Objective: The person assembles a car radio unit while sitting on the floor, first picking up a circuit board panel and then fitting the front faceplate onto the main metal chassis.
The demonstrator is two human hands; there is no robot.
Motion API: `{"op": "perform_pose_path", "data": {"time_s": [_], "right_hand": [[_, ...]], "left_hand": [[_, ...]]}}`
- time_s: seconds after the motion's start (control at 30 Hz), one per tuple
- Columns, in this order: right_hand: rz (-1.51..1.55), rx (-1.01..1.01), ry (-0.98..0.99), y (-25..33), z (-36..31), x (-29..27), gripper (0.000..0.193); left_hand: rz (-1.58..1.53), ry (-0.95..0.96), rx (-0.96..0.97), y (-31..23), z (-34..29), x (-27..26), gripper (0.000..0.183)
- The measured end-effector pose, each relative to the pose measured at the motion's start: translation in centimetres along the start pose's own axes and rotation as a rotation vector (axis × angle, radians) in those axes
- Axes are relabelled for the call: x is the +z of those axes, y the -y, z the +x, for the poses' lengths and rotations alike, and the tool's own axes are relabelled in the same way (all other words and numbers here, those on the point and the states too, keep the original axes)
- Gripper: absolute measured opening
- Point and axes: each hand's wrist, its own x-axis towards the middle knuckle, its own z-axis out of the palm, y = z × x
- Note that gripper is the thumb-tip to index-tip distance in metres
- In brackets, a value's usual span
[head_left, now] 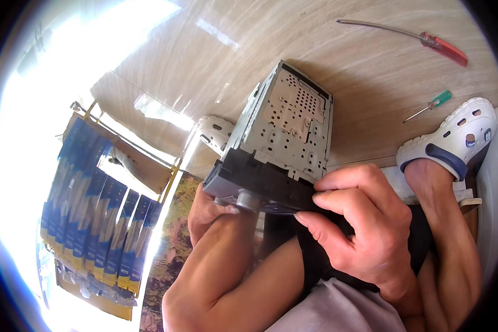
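Observation:
A car stereo with a perforated metal case and a black front panel is tilted up in front of me, over my bent leg. A ridged silver knob sticks out of its front panel. My left hand grips the panel's left corner from below, and most of its fingers are hidden behind my knee and the unit. At the panel's right end, the fingertips and thumb of my right hand pinch the black edge.
A long screwdriver with a red handle lies on the floor at the far right. Nearer is a small screwdriver with a green handle, beside my white clog. On the left, a rack holds several blue and yellow packets near bright light.

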Motion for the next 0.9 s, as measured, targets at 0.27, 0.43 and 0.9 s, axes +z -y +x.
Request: {"op": "perform_pose_path", "data": {"time_s": [0.27, 0.43, 0.9], "right_hand": [[0.033, -0.022, -0.019, -0.2, 0.0, 0.2, 0.032], [0.058, -0.021, -0.002, -0.3, 0.1, 0.0, 0.032], [0.101, 0.053, 0.001, -0.4, 0.5, 0.0, 0.028]], "left_hand": [[0.042, -0.018, 0.176, 1.5, -0.4, 0.4, 0.017], [0.039, -0.011, 0.155, 1.1, -0.3, 0.5, 0.018], [0.03, -0.099, -0.038, 0.2, -0.8, 1.6, 0.016]]}}
